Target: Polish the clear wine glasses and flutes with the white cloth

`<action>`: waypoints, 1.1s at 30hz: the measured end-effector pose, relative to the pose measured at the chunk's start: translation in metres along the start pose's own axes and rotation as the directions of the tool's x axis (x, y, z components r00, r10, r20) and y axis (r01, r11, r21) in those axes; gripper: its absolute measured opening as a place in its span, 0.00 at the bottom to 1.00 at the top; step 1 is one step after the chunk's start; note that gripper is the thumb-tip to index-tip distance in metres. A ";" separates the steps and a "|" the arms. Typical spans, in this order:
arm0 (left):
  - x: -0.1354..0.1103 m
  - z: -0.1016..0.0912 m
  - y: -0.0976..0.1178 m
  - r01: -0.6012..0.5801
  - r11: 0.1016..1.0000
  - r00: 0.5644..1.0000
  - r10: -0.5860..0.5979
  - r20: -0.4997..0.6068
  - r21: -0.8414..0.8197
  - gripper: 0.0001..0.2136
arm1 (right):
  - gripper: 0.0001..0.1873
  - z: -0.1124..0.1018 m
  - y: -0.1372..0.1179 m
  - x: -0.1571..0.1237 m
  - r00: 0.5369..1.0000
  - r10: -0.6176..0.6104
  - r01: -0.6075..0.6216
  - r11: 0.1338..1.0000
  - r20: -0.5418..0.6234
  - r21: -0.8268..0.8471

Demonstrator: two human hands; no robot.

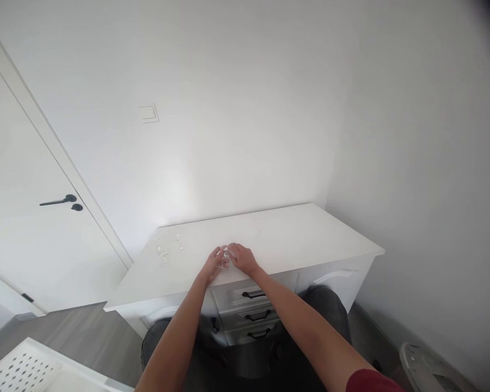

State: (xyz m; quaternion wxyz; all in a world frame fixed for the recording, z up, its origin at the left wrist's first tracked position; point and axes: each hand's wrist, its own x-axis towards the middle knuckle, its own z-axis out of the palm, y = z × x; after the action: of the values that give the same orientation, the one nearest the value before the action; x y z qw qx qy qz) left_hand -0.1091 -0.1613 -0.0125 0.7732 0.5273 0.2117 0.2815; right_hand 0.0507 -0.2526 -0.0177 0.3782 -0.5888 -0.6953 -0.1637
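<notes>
My left hand (214, 265) and my right hand (242, 258) meet just above the front part of the white cabinet top (294, 239). Between them is a small clear glass (225, 256), partly covered by the fingers. The left fingers curl around its lower part, while the right fingers close on its upper side. Several small clear glasses (163, 253) stand at the left end of the top; their outlines are faint against the white. A faint clear object (258, 232) lies or stands behind my right hand, too indistinct to name.
The white wall (245, 136) rises right behind the cabinet. Drawers with black handles (258, 317) face my knees. A door with a dark handle (59, 200) is at the left. A white perforated basket (22, 370) sits low left, and a pale appliance-like object (424, 367) low right.
</notes>
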 end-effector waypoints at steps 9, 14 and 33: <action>0.001 0.002 -0.001 -0.002 1.000 1.000 0.001 0.012 0.014 0.15 | 0.13 -0.001 -0.001 0.000 1.000 0.022 -0.022 1.000 0.005 0.000; -0.001 0.002 0.002 -0.010 1.000 1.000 0.010 0.010 0.019 0.16 | 0.14 -0.004 -0.001 0.000 0.999 -0.020 0.020 1.000 0.031 0.020; -0.002 0.003 0.000 -0.038 0.999 0.999 0.037 0.037 0.022 0.15 | 0.14 -0.001 -0.001 0.000 0.998 0.021 -0.021 1.000 0.061 0.002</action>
State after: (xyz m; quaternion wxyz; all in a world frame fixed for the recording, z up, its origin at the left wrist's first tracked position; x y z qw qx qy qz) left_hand -0.1091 -0.1649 -0.0112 0.7655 0.5451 0.1908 0.2836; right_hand 0.0504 -0.2533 -0.0173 0.3593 -0.6003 -0.7006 -0.1405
